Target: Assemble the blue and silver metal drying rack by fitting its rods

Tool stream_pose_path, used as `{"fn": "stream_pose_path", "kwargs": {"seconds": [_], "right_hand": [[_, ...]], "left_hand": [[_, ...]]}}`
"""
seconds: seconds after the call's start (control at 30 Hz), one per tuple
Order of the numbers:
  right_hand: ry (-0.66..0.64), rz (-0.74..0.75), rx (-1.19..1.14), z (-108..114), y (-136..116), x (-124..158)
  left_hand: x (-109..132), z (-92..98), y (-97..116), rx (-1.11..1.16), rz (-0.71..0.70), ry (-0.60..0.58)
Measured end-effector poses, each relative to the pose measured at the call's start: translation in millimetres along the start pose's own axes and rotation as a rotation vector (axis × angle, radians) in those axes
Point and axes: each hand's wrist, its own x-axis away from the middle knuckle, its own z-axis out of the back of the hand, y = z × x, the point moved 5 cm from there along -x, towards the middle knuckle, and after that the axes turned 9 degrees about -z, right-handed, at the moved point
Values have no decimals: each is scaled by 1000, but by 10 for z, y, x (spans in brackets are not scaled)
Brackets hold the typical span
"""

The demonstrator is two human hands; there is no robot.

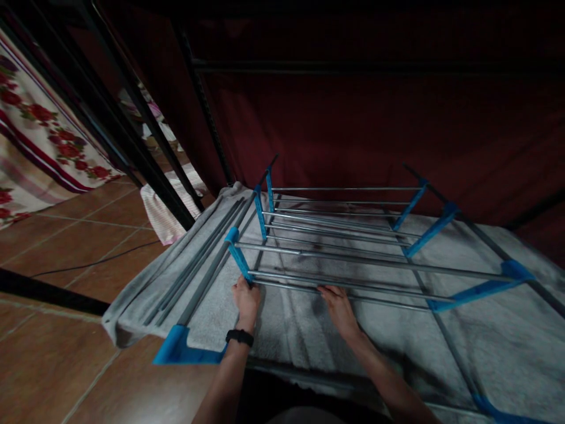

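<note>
A rack frame of thin metal rods (353, 258) joined by blue plastic brackets (239, 258) lies on a grey blanket. My left hand (246, 297), with a black band on its wrist, has its fingers closed at the lower end of the nearest left bracket. Partway along the lowest near rod (286, 286), my right hand (339, 307) has its fingers curled around the metal. The undersides of both grips are hidden. Below my left hand sits a blue corner piece (176, 348) on the end of a grey tube.
Several loose grey tubes (198, 265) lie along the left of the blanket (291, 335). Black metal posts (145, 129) stand at the left, and a dark red curtain (353, 129) hangs behind. A cable (101, 260) runs over the tiled floor (88, 347).
</note>
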Motion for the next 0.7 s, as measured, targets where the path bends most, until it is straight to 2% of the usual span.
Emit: {"fn": "stream_pose_path", "kwargs": {"seconds": [0.17,0.27,0.3,0.37,0.4,0.53,0.63,0.7], "right_hand": [[-37,19,88,106,-112,-15],[-50,-9,111,167,-187,-52],[-53,-10,117,178,-205,-70],[-55,7,125,189,-226,-106],[-56,19,129,189,-230,-121],[-55,29,165,188,-235,-156],[-77,11,190,197,-265,-172],[-84,3,182,230,-274,-162]], "left_hand": [[49,99,83,13,-119,-28],[220,205,116,-80,-227,49],[286,244,129,-117,-239,109],[402,226,234,-178,-330,103],[452,175,332,-196,-411,57],[606,-271,829,-254,-824,-324],[549,-623,964,-327,-909,-514],[442,-786,923,-342,-900,-553]]}}
